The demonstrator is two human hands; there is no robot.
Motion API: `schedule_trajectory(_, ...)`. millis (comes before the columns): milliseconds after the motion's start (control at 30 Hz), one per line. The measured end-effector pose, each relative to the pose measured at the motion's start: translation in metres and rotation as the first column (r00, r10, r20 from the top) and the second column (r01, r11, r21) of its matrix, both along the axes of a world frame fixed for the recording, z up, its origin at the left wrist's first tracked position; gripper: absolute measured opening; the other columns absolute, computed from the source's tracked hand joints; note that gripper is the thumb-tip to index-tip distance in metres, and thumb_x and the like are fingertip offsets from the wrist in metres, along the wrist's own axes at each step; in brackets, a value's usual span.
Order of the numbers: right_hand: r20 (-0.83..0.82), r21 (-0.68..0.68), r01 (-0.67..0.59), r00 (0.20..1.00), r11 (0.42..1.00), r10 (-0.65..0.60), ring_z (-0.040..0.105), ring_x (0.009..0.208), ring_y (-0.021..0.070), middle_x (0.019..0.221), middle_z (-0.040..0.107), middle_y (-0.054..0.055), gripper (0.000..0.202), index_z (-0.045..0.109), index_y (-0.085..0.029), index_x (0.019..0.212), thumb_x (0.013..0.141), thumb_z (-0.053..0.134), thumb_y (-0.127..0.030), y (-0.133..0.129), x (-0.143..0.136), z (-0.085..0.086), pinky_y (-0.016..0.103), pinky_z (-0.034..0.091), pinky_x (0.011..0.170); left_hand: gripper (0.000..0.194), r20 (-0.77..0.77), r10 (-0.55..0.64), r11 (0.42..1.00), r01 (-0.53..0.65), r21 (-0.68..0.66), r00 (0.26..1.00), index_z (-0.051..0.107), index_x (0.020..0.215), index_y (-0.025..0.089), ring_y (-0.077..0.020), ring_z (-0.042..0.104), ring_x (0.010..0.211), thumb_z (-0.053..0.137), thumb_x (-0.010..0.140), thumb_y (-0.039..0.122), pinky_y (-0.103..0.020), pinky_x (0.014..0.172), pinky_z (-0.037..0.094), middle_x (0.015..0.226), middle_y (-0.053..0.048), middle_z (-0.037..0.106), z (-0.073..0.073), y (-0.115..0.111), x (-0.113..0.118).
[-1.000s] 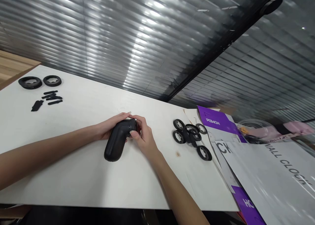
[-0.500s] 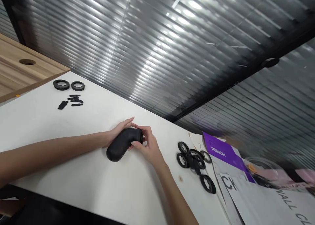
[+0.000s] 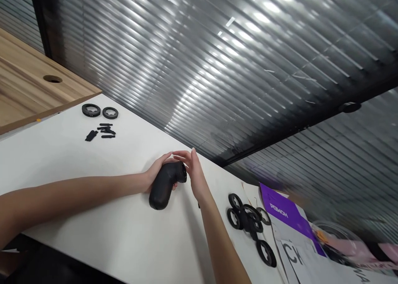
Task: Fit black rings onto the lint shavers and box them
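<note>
My left hand point(image 3: 157, 171) is wrapped around the far side of a black, smooth, elbow-shaped handheld device point(image 3: 163, 186) and grips it just above the white table. The device's rounded end points toward me, while its short round head point(image 3: 181, 172) faces right. Beside that head is my right hand point(image 3: 195, 174), open, its fingers stretched out and thumb raised. Its fingertips come close to those of my left hand; whether they touch, I cannot tell. A small dark bit shows at the edge of my right wrist, mostly hidden.
Two black rings point(image 3: 110, 112) and several small black strips point(image 3: 107, 130) lie at the far left. Several more black rings point(image 3: 266, 253) are piled at right, by printed sheets and a purple box point(image 3: 278, 209). A corrugated metal wall point(image 3: 174, 68) borders the white table point(image 3: 93, 217).
My right hand has released the device's head and opened its fingers. The device has turned to point its head more to the right. The view has shifted slightly.
</note>
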State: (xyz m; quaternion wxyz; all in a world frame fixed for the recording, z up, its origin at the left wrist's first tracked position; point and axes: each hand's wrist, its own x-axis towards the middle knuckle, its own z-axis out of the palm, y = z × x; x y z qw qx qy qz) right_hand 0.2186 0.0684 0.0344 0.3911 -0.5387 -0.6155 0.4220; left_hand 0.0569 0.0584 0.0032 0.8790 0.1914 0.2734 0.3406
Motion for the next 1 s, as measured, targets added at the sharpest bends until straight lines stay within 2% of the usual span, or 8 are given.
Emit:
schedule_trajectory(67,0.031,-0.028,0.018,0.999,0.999,-0.017,0.077,0.121,0.0301,0.121,0.083,0.013,0.084,0.081,-0.021,0.103,0.101,0.032,-0.089,0.001,-0.01,0.005,0.042,0.061,0.1,0.055,-0.005,0.017,1.0,-0.017,-0.017,1.0,0.063,0.101,0.022,-0.0214,0.061,0.05,0.059,0.098,0.076,-0.03,0.051,0.051,0.068,-0.005,0.065,0.001,-0.001,0.001)
schedule_trajectory(133,0.05,-0.083,0.015,0.999,0.996,-0.011,0.081,0.096,0.0276,0.103,0.085,0.014,0.088,0.083,-0.018,0.096,0.099,0.035,-0.092,0.001,-0.019,0.009,0.036,0.064,0.079,0.056,0.005,0.031,0.999,-0.031,-0.037,1.0,0.063,0.099,0.022,-0.0221,0.062,0.05,0.055,0.1,0.077,-0.03,0.05,0.052,0.066,-0.005,0.064,0.001,-0.002,0.002)
schedule_trajectory(200,0.055,-0.168,-0.006,0.998,0.986,0.016,0.075,0.067,0.0232,0.089,0.084,0.013,0.089,0.084,-0.017,0.091,0.096,0.039,-0.094,0.0,-0.027,0.012,0.033,0.058,0.056,0.059,0.025,0.032,0.998,-0.031,-0.047,0.999,0.065,0.096,0.021,-0.0225,0.061,0.05,0.052,0.101,0.079,-0.031,0.049,0.052,0.064,-0.005,0.063,0.002,-0.002,0.002)
schedule_trajectory(267,0.051,-0.202,-0.025,0.998,0.979,0.036,0.068,0.054,0.0205,0.084,0.083,0.012,0.086,0.085,-0.016,0.085,0.093,0.048,-0.094,-0.001,-0.033,0.014,0.033,0.053,0.048,0.063,0.039,0.023,0.998,-0.021,-0.051,0.999,0.067,0.094,0.021,-0.0225,0.06,0.049,0.05,0.101,0.081,-0.032,0.048,0.052,0.062,-0.006,0.061,0.002,-0.003,0.002)
schedule_trajectory(367,0.071,-0.105,-0.053,0.996,0.993,0.06,0.073,0.064,0.0237,0.081,0.082,0.01,0.076,0.084,-0.019,0.072,0.088,0.06,-0.089,-0.004,-0.04,0.015,0.035,0.06,0.059,0.07,0.048,-0.017,0.998,0.02,-0.066,0.999,0.067,0.086,0.02,-0.0223,0.058,0.048,0.047,0.098,0.086,-0.032,0.046,0.049,0.058,-0.007,0.058,0.002,-0.003,-0.001)
schedule_trajectory(500,0.119,-0.025,-0.048,0.992,0.999,0.051,0.074,0.07,0.0275,0.067,0.075,0.008,0.064,0.084,-0.021,0.071,0.094,0.06,-0.076,-0.008,-0.044,0.016,0.039,0.06,0.069,0.073,0.029,-0.047,0.995,0.05,-0.085,0.998,0.063,0.076,0.02,-0.0224,0.056,0.048,0.042,0.099,0.086,-0.033,0.045,0.046,0.057,-0.009,0.057,0.004,-0.003,-0.005)
schedule_trajectory(800,0.153,0.196,-0.097,0.986,0.976,0.067,0.077,0.09,0.0286,0.083,0.081,0.006,0.043,0.083,-0.023,0.072,0.094,0.05,-0.039,-0.023,-0.042,0.015,0.044,0.058,0.094,0.081,0.046,-0.151,0.987,0.153,-0.051,0.988,0.063,0.074,0.019,-0.0193,0.053,0.051,0.032,0.103,0.088,-0.033,0.05,0.039,0.059,-0.008,0.058,0.014,-0.005,-0.012)
schedule_trajectory(1000,0.07,0.227,-0.075,0.996,0.971,0.061,0.078,0.095,0.0301,0.085,0.081,0.008,0.046,0.083,-0.022,0.073,0.096,0.048,-0.041,-0.026,-0.042,0.007,0.047,0.058,0.1,0.076,0.01,-0.176,0.984,0.176,0.003,0.984,0.059,0.078,0.019,-0.0181,0.054,0.047,0.028,0.107,0.083,-0.031,0.049,0.039,0.06,-0.006,0.06,0.019,-0.003,-0.015)
